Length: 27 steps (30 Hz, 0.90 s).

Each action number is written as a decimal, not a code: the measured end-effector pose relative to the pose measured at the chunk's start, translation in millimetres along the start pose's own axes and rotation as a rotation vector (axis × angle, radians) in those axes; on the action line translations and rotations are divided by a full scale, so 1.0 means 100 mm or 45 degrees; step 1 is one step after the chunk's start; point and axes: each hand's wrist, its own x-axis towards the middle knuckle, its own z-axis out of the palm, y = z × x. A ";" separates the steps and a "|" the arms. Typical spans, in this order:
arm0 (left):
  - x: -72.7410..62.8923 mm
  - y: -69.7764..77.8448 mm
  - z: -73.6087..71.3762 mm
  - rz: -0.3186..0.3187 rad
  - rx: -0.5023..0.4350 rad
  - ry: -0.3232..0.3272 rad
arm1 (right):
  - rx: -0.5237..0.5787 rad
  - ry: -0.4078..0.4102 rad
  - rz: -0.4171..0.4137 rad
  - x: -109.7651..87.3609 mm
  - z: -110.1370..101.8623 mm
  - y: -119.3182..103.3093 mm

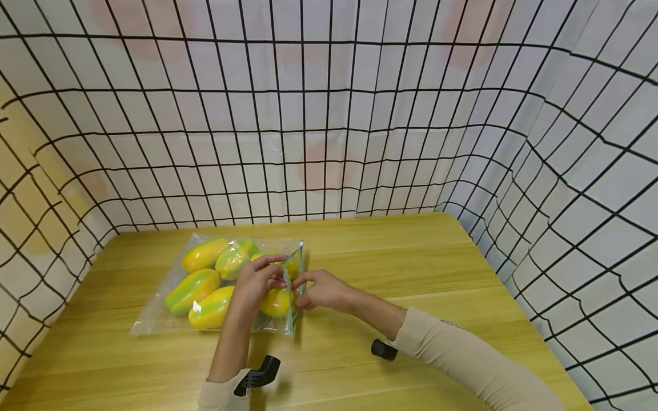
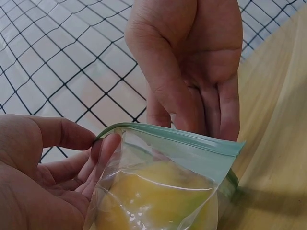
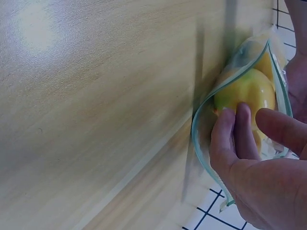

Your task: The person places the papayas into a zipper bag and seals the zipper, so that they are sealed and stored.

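A clear zip bag (image 1: 156, 314) lies on the table, filled with several smooth, oval, yellow-and-green fruits (image 1: 192, 291) that look like papayas. Its mouth, edged with a green zip strip (image 2: 192, 136), faces right and gapes in the right wrist view. My left hand (image 1: 253, 285) pinches the bag's edge between thumb and finger at that strip. From the other side, my right hand (image 1: 325, 291) reaches into the mouth. Its fingers (image 3: 223, 139) are spread loosely in front of the nearest fruit (image 3: 247, 91), with the thumb apart from them.
The wooden table (image 1: 411, 257) extends to the right of the bag and in front of it. A black grid net (image 1: 329, 91) over white sheeting encloses the back and sides. Black wrist-worn devices (image 1: 259, 375) sit by both beige sleeves.
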 end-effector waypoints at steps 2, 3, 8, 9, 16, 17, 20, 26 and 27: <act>0.00 0.00 0.00 0.001 -0.001 0.001 | 0.005 -0.007 -0.005 0.00 0.00 0.00; 0.00 0.00 0.00 0.001 -0.002 0.001 | 0.008 -0.013 -0.008 0.00 0.00 0.00; 0.00 0.01 0.01 -0.005 -0.007 -0.002 | 0.027 -0.031 -0.007 0.00 0.00 0.03; 0.00 0.01 0.01 -0.005 -0.007 -0.002 | 0.031 -0.031 -0.003 0.00 0.00 0.03; 0.01 0.00 0.00 -0.004 -0.006 0.005 | 0.038 -0.028 0.003 0.00 0.02 0.05; 0.00 0.00 0.00 -0.002 0.000 0.004 | 0.040 -0.030 0.004 0.00 0.02 0.05; 0.00 0.00 0.00 0.004 0.021 0.006 | 0.042 -0.034 -0.002 0.00 0.03 0.05; -0.01 0.00 0.01 0.006 0.032 0.022 | 0.038 -0.032 -0.024 0.01 0.06 0.05; -0.02 0.01 0.01 0.007 0.028 0.020 | 0.036 -0.029 -0.029 0.01 0.06 0.05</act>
